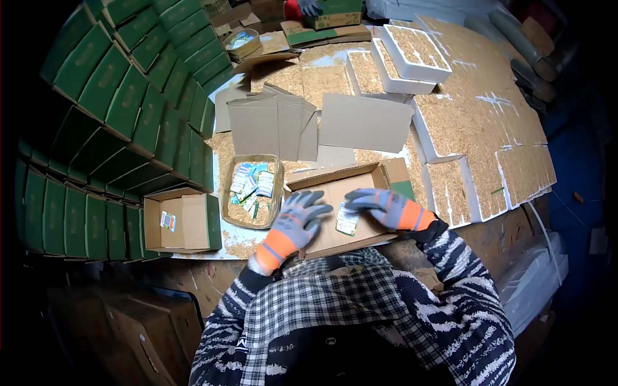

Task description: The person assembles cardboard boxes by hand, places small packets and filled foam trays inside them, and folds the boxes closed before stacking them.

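Observation:
An open cardboard box (362, 226) lies right in front of me, its bare brown inside facing up. A small printed packet (346, 222) rests on the box's bottom. My left hand (297, 217), in a grey and orange glove, is over the box's left side with fingers stretched out. From the right, my right hand (380, 204), gloved the same way, reaches over the box, its fingers extended and the fingertips right at the packet's upper end. Left of the box stands a basket (277, 186) holding several blue, white and green packets (252, 183).
Another open box (192, 222) with a packet inside stands at left, beside tall stacks of green boxes (125, 96). Cardboard sheets (365, 122) lie beyond my box. White foam trays (415, 55) filled with tan shavings cover the right side. Another person's gloved hand (310, 8) shows at the back.

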Motion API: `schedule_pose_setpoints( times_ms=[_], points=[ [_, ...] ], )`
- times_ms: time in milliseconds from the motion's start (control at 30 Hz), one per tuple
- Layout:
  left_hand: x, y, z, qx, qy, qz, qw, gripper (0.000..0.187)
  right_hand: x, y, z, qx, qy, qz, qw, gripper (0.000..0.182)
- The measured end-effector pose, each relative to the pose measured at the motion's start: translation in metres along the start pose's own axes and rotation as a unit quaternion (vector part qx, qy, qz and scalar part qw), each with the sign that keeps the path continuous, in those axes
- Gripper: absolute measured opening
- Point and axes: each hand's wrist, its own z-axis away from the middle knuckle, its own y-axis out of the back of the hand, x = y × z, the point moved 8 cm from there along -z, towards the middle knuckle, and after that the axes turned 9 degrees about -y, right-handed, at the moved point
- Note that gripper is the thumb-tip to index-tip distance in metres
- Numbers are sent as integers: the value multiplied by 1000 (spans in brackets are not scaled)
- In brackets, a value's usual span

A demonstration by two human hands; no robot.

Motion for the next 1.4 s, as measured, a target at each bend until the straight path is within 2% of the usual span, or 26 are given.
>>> schedule_pose_setpoints(
  times_ms=[67,100,133,167,233,300,333,367,400,433,500,567,633,700,733,833,900,933,967,1067,1133,1167,1233,1267,1333,1400],
  points=[
    [-27,38,29,177,55,92,978,49,20,62,29,230,-16,-35,972,54],
    [-57,35,49,247,95,160,951,51,58,80,41,307,-84,-156,935,58],
    [-85,31,70,323,125,227,910,53,87,89,50,317,-74,-179,929,66],
    [-109,17,86,376,160,360,839,54,132,79,52,296,-107,-298,901,72],
    [-132,-41,97,306,244,584,711,58,166,27,44,179,-179,-481,840,75],
    [-106,-74,76,164,344,528,758,57,232,-56,22,67,-216,-582,781,85],
    [-95,-90,64,165,324,563,742,56,195,-44,11,60,-276,-291,914,93],
    [-89,-108,54,165,302,597,725,56,179,-41,2,51,-288,-132,947,97],
    [-97,-113,46,183,279,496,802,58,163,-38,-8,41,-297,31,953,101],
    [-106,-119,41,196,252,386,865,60,186,-57,-14,29,-286,-86,954,106],
    [-124,-136,45,249,229,375,863,69,199,-74,-9,5,-268,-200,942,112],
    [-137,-145,53,236,238,330,883,73,210,-71,13,108,-290,-221,925,102],
    [-124,-134,63,261,291,406,826,78,180,-59,13,130,-247,-234,931,100],
    [-109,-102,67,260,301,309,864,65,168,-56,7,199,-232,-261,916,102],
    [-110,-89,78,286,322,290,855,65,155,-56,0,195,-212,-342,894,98],
    [-97,-53,87,313,189,340,866,49,104,-38,-15,160,-133,-493,845,78],
    [-106,-19,126,367,149,524,754,49,68,-23,-25,155,-107,-459,868,66],
    [-105,29,160,474,139,404,770,45,60,-20,-34,166,-61,-424,888,63],
    [-109,71,201,507,236,187,808,41,56,-22,-42,161,-56,-423,890,63],
    [-160,129,356,749,241,-20,616,49,9,-20,-71,200,-20,-300,932,42],
    [-201,141,434,724,334,-113,592,59,0,-41,-94,197,-27,-353,914,48],
    [-245,129,470,755,335,34,563,63,2,-55,-106,201,-39,-383,901,53],
    [-286,128,494,739,333,101,578,69,-50,-69,-125,241,-47,-331,911,73],
    [-304,124,506,738,329,106,579,69,-80,-75,-134,244,-38,-333,910,75],
    [-342,113,507,656,341,149,656,76,-121,-95,-155,242,-17,-363,899,79],
    [-338,109,497,631,351,197,663,72,-132,-126,-182,235,9,-429,872,82]
  ],
)
